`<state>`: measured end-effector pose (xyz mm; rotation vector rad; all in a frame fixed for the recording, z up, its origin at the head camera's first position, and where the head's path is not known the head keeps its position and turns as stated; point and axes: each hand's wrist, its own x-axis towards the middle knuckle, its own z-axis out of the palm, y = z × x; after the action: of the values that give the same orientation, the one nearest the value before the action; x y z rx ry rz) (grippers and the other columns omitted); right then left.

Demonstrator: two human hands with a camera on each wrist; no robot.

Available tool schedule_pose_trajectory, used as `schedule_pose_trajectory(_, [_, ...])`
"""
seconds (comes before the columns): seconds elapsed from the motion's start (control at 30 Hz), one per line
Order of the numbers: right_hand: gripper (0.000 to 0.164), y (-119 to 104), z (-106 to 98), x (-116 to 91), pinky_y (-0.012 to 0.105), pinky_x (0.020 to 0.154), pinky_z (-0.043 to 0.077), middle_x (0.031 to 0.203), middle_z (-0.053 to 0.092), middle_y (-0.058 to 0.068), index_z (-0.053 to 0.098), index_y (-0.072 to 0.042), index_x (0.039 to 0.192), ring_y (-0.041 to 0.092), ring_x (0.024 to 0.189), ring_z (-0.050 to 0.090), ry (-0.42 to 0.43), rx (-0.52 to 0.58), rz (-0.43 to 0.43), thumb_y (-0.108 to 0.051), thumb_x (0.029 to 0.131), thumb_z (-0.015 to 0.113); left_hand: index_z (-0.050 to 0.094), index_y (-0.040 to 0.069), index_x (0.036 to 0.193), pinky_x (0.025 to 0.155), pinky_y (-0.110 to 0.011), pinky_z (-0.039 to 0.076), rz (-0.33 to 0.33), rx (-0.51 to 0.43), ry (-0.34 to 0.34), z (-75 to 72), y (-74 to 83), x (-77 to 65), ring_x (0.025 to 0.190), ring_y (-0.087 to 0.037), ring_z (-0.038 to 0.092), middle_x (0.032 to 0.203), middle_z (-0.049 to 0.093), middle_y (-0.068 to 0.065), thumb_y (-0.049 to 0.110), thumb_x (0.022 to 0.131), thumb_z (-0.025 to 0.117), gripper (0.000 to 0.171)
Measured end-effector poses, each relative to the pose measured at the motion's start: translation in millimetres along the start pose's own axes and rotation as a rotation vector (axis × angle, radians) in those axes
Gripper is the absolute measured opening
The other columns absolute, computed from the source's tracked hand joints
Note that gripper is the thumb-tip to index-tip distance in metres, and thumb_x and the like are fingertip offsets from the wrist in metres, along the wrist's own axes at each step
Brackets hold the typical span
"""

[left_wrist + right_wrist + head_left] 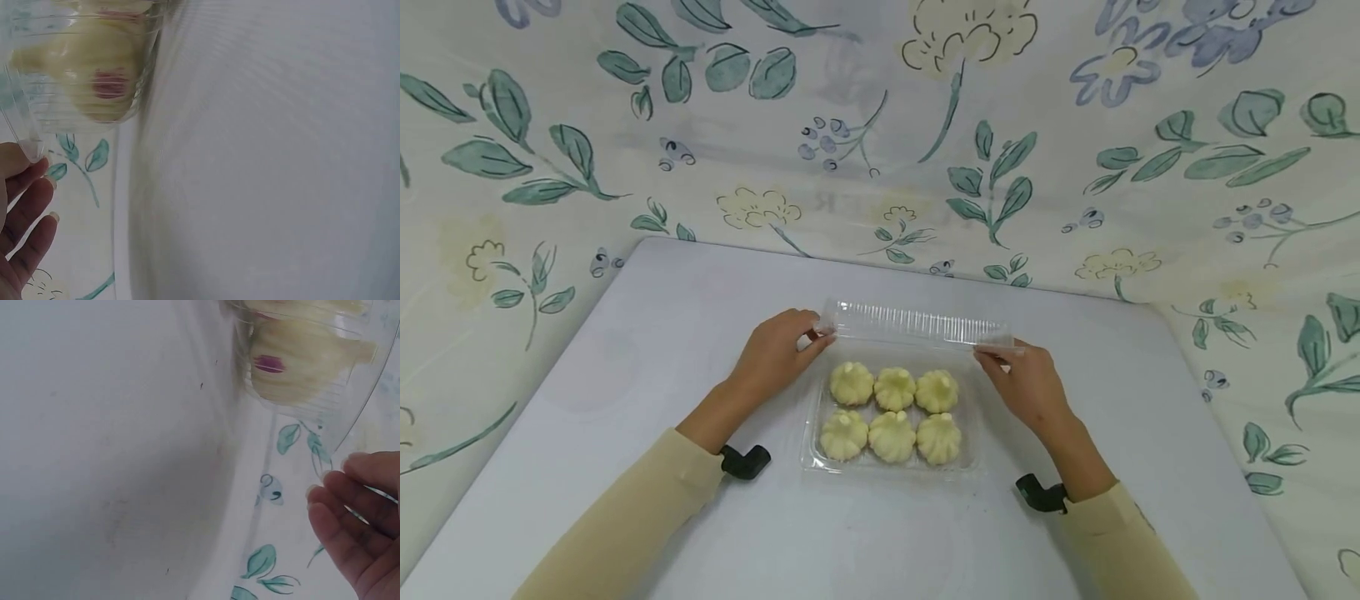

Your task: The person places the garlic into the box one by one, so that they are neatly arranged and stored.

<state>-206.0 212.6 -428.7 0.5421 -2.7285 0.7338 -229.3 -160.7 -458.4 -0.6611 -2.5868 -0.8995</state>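
A clear plastic clamshell box (891,469) lies on the table with its ribbed lid (917,323) raised at the far side. In its tray sit several cream garlic bulbs (892,437) in two rows, stems up; the wrist views show purple marks low on a bulb (100,62). My left hand (778,354) pinches the lid's left corner between thumb and forefinger. At the opposite corner, my right hand (1030,387) holds the lid's edge with thumb and fingertips. In the right wrist view, the contact of the right fingertips (319,495) with the thin plastic is faint.
The white table (880,542) extends on every side of the box. Behind it and at both sides hangs a cloth (865,125) printed with flowers and leaves. Each wrist carries a black camera mount (745,461).
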Motion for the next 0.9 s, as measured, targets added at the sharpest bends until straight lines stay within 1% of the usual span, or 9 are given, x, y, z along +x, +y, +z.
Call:
schedule_pose_trajectory(0.07, [0.016, -1, -1, -4, 0.048, 0.076, 0.061, 0.102, 0.077, 0.017, 0.076, 0.002, 0.11, 0.034, 0.093, 0.075, -0.004, -0.021, 0.02, -0.008, 0.097, 0.075, 0.072, 0.007, 0.103, 0.075, -0.041, 0.057, 0.031, 0.05, 0.005, -1.7, 0.0, -2.3, 0.088, -0.023, 0.068, 0.096, 0.073, -0.006, 0.016, 0.095, 0.08, 0.015])
schedule_pose_trajectory(0.17, [0.021, -4, -3, -8, 0.051, 0.077, 0.061, 0.106, 0.076, 0.021, 0.073, 0.004, 0.113, 0.038, 0.096, 0.074, -0.02, -0.031, 0.066, -0.009, 0.097, 0.075, 0.07, 0.004, 0.107, 0.072, -0.04, 0.057, 0.068, 0.108, -0.012, -5.2, 0.4, -6.4, 0.087, -0.023, 0.067, 0.096, 0.072, -0.009, 0.009, 0.092, 0.081, 0.019])
schedule_pose_trajectory(0.3, [0.026, -6, -3, -14, 0.054, 0.083, 0.059, 0.113, 0.075, 0.022, 0.071, 0.006, 0.118, 0.041, 0.101, 0.073, -0.053, -0.072, 0.08, -0.012, 0.099, 0.073, 0.07, 0.0, 0.117, 0.076, -0.041, 0.059, 0.118, 0.175, -0.047, -10.7, 3.6, -12.4, 0.092, -0.027, 0.069, 0.105, 0.073, -0.012, -0.002, 0.087, 0.081, 0.032])
schedule_pose_trajectory(0.37, [0.027, -6, -4, -17, 0.054, 0.09, 0.058, 0.118, 0.073, 0.021, 0.071, 0.006, 0.121, 0.04, 0.107, 0.071, -0.08, -0.109, 0.059, -0.01, 0.098, 0.073, 0.071, -0.001, 0.121, 0.081, -0.043, 0.059, 0.152, 0.188, -0.052, -13.2, 6.7, -14.8, 0.097, -0.029, 0.07, 0.112, 0.074, -0.014, -0.004, 0.088, 0.078, 0.035])
schedule_pose_trajectory(0.47, [0.033, -7, -4, -22, 0.054, 0.095, 0.056, 0.125, 0.071, 0.021, 0.069, 0.005, 0.127, 0.041, 0.116, 0.068, -0.119, -0.158, 0.008, 0.002, 0.095, 0.072, 0.071, -0.003, 0.122, 0.09, -0.047, 0.058, 0.214, 0.196, -0.039, -15.4, 10.4, -18.6, 0.105, -0.033, 0.071, 0.122, 0.073, -0.015, -0.005, 0.091, 0.073, 0.031])
schedule_pose_trajectory(0.6, [0.037, -8, -5, -28, 0.051, 0.091, 0.058, 0.124, 0.071, 0.02, 0.067, 0.006, 0.133, 0.039, 0.114, 0.069, -0.146, -0.167, -0.052, 0.006, 0.096, 0.069, 0.071, -0.003, 0.125, 0.094, -0.05, 0.057, 0.262, 0.203, -0.039, -17.4, 13.5, -24.3, 0.108, -0.035, 0.07, 0.127, 0.071, -0.015, -0.006, 0.091, 0.07, 0.034])
schedule_pose_trajectory(0.67, [0.036, -9, -5, -29, 0.049, 0.088, 0.059, 0.122, 0.073, 0.018, 0.066, 0.005, 0.135, 0.037, 0.111, 0.07, -0.157, -0.158, -0.064, 0.001, 0.099, 0.067, 0.071, -0.003, 0.127, 0.092, -0.049, 0.057, 0.249, 0.207, -0.059, -18.1, 13.9, -27.2, 0.108, -0.035, 0.07, 0.127, 0.071, -0.015, -0.006, 0.091, 0.069, 0.036])
schedule_pose_trajectory(0.77, [0.039, -10, -6, -33, 0.048, 0.085, 0.06, 0.121, 0.073, 0.017, 0.063, 0.003, 0.139, 0.035, 0.109, 0.071, -0.181, -0.129, -0.056, 0.001, 0.101, 0.063, 0.07, 0.0, 0.132, 0.091, -0.05, 0.057, 0.19, 0.189, -0.107, -18.9, 14.4, -31.0, 0.109, -0.035, 0.07, 0.126, 0.071, -0.014, -0.001, 0.096, 0.066, 0.036])
schedule_pose_trajectory(0.9, [0.041, -8, -8, -35, 0.05, 0.089, 0.058, 0.127, 0.072, 0.017, 0.058, 0.002, 0.146, 0.033, 0.115, 0.07, -0.233, -0.016, 0.002, -0.003, 0.105, 0.058, 0.066, 0.001, 0.139, 0.095, -0.053, 0.054, 0.115, 0.127, -0.16, -19.1, 15.4, -35.2, 0.113, -0.035, 0.069, 0.125, 0.072, -0.015, 0.008, 0.103, 0.058, 0.037])
